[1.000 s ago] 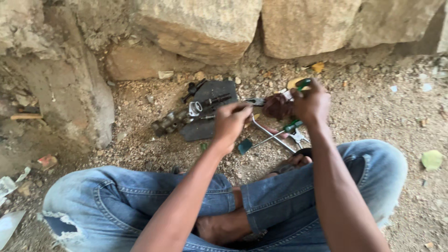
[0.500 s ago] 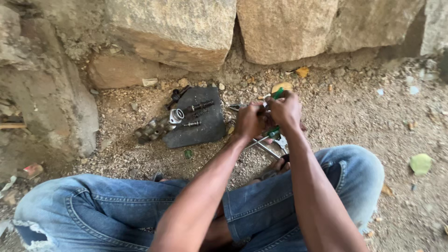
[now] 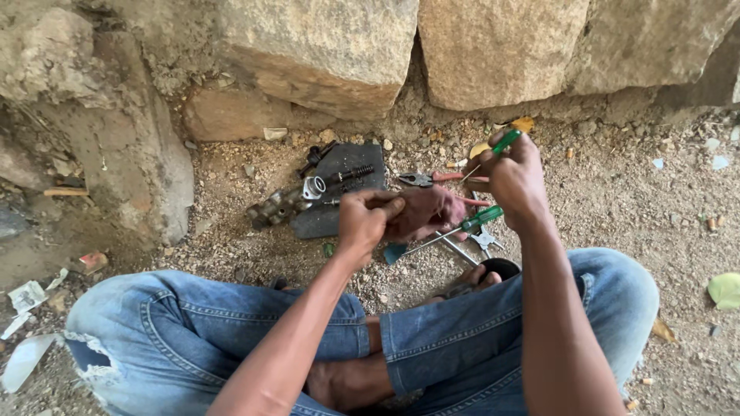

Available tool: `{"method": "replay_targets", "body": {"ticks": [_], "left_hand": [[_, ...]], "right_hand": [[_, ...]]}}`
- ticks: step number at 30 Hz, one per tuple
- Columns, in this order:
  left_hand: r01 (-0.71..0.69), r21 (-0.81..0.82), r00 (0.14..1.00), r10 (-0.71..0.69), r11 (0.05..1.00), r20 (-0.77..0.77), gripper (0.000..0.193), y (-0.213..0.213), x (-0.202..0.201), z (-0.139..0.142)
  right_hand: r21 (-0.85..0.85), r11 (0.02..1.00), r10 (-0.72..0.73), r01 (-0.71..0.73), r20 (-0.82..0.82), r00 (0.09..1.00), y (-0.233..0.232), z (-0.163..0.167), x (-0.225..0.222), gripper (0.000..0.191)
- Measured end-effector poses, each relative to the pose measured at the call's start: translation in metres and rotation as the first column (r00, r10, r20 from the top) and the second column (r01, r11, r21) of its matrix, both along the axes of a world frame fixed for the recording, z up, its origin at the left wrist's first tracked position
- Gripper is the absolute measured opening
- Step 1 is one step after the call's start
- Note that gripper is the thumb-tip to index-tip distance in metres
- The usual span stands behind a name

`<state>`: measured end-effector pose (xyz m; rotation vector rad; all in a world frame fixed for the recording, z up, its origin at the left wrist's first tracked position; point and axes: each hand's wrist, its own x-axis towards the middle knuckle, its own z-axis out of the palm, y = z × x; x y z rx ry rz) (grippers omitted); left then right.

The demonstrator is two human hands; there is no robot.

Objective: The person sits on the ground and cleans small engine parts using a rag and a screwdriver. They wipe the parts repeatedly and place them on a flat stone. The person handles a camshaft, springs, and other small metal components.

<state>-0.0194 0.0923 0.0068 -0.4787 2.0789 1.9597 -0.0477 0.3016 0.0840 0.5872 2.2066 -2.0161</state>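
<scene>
I sit cross-legged on gravel in blue jeans. My left hand (image 3: 365,220) grips a dark red cloth (image 3: 428,211) bunched around something I cannot make out. My right hand (image 3: 512,179) is just to its right, closed on a green-handled screwdriver (image 3: 506,142) whose thin shaft points down-left toward the cloth. A second green-handled screwdriver (image 3: 481,218) lies on the ground below the hands, beside small pliers (image 3: 486,240).
A dark flat mat (image 3: 336,218) holds a metal cylinder part (image 3: 279,205), a ring (image 3: 313,187) and a threaded bolt (image 3: 351,173). Red-handled pliers (image 3: 428,179) lie behind the hands. Large stone blocks (image 3: 493,46) wall off the far side. Litter lies at left (image 3: 28,296).
Half a second ago both hands were pressed together over the cloth; now they have drawn apart, the left hand moving left and nearer to me with the cloth.
</scene>
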Motion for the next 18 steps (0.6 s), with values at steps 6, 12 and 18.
{"method": "replay_targets", "body": {"ticks": [6,12,18], "left_hand": [[0.016,0.417,0.999,-0.001,0.909,-0.036,0.032,0.005,0.014,-0.012],[0.031,0.487,0.999,-0.023,0.873,-0.022,0.031,-0.007,0.025,-0.004],[0.167,0.092,0.967,-0.144,0.982,-0.210,0.040,-0.021,0.028,0.013]], "right_hand": [[0.484,0.815,0.345,-0.319,0.037,0.938,-0.032,0.003,0.023,0.034],[0.234,0.964,0.158,-0.127,-0.120,0.980,-0.029,0.005,0.032,0.033],[0.301,0.883,0.393,-0.361,-0.053,0.918,-0.055,-0.008,0.040,0.034]]}}
